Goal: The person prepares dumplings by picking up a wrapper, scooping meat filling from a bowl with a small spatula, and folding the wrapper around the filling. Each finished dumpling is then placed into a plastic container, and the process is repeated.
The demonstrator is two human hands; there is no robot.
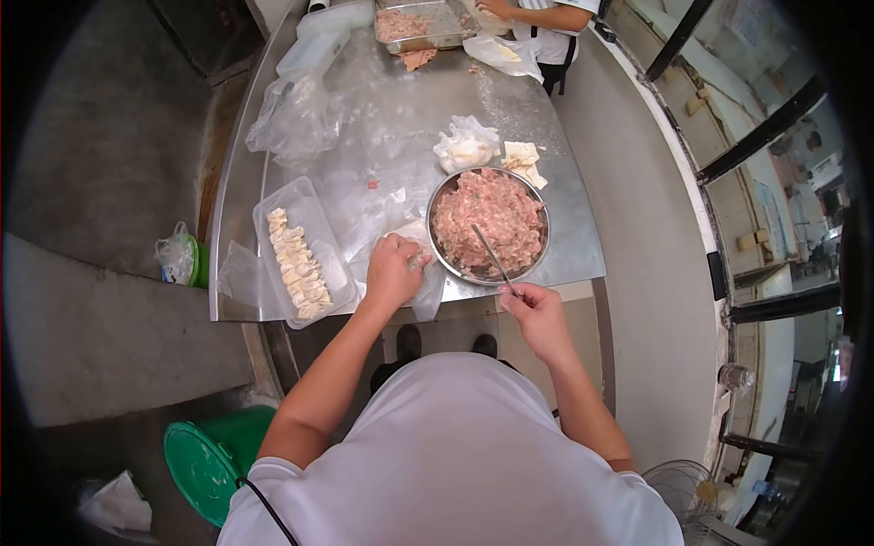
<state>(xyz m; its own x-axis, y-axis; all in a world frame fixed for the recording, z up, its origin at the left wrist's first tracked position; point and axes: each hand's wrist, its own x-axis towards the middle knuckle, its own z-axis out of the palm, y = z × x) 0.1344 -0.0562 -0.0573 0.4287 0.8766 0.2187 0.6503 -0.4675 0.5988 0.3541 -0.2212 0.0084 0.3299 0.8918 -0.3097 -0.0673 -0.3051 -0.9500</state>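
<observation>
My right hand (pixel 533 314) grips one end of a thin metal spatula (pixel 489 247), whose other end rests on the pink minced meat (pixel 487 214). The meat is heaped in a round metal bowl (pixel 547 238) near the table's front edge. Left of the bowl, my left hand (pixel 396 270) has its fingers curled in; what they hold is hidden. Under and beside it lie pale dough wrappers (pixel 411 232) on a plastic bag (pixel 428 296). Further left, a clear plastic tray (pixel 339 273) contains a row of folded dumplings (pixel 297 264).
Behind the bowl are a white plastic bag (pixel 467 144) and loose wrapper sheets (pixel 523 164). Crumpled plastic (pixel 296 118) lies at the back left. Another person's arm (pixel 551 16) is beside a metal tray (pixel 446 38) of meat. A green bucket (pixel 205 464) stands on the floor.
</observation>
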